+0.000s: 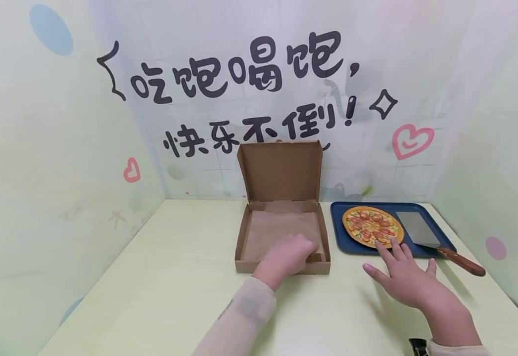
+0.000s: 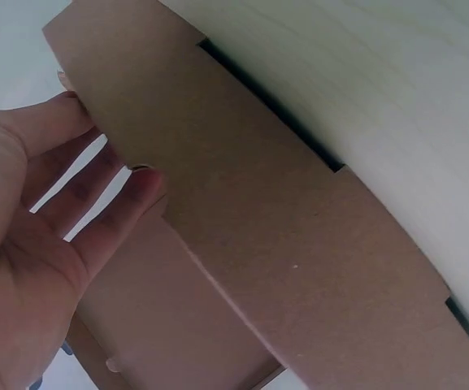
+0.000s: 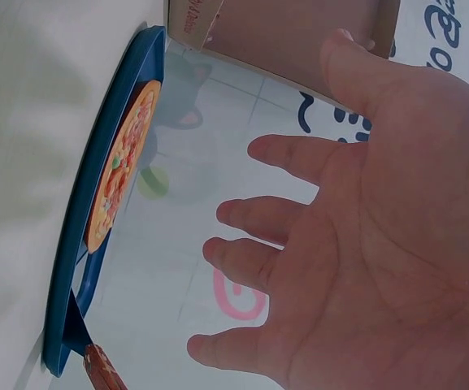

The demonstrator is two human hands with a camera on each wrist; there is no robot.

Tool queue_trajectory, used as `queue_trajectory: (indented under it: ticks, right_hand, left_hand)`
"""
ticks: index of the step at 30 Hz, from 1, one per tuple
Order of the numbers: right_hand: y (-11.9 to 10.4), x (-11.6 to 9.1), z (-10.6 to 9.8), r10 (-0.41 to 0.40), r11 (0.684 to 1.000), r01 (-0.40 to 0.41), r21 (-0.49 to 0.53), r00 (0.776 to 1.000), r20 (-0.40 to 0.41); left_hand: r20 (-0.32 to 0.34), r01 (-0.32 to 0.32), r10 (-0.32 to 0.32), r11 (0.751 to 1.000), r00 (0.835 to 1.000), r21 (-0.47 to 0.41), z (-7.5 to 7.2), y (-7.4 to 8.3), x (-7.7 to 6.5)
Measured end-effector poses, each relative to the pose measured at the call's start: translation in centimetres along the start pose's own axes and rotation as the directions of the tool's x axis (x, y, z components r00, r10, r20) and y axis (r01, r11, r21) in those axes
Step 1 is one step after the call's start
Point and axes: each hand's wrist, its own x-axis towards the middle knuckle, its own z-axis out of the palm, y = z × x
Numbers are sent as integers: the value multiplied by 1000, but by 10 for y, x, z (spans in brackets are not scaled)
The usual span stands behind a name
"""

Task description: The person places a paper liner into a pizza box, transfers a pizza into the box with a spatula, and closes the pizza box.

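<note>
An open cardboard pizza box [image 1: 239, 247] stands on the table with its lid upright, lined with thin paper [image 1: 263, 230]. My left hand [image 1: 287, 254] is over its front right part, fingers bent down inside. In the left wrist view, the thumb and fingertips reach the rim of the box's front wall [image 2: 242, 211], which hides what they touch. My right hand [image 1: 407, 282] is spread with nothing in it, and in the head view its fingertips overlap the near edge of a pizza [image 1: 370, 225]. The right wrist view shows its bare palm [image 3: 380, 236], fingers apart.
The pizza lies on a blue tray [image 1: 336, 222] to the right of the box. A pizza server [image 1: 419, 230] rests across the tray's right side, its wooden handle [image 1: 465, 263] jutting past the near edge. Printed walls [image 1: 196, 178] enclose the pale table [image 1: 183, 291].
</note>
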Motion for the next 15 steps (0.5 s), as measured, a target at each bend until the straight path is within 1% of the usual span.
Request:
queue_trajectory:
  ticks: [5,10,15]
  right_hand:
    - [-2,1,0,-5,1000,5,-7,1000,-7]
    - [-4,2,0,-5,1000,5,-18,1000,-7]
    - [-4,2,-1,-9,1000,9,-26,1000,-8]
  left_hand:
    - [1,9,-9,1000,1000,1,2,-2,0]
    - [1,3,-3,999,1000,-37,-3,-4,0]
    - [-20,6,-7,999,1000,-40,-9,-6,-5]
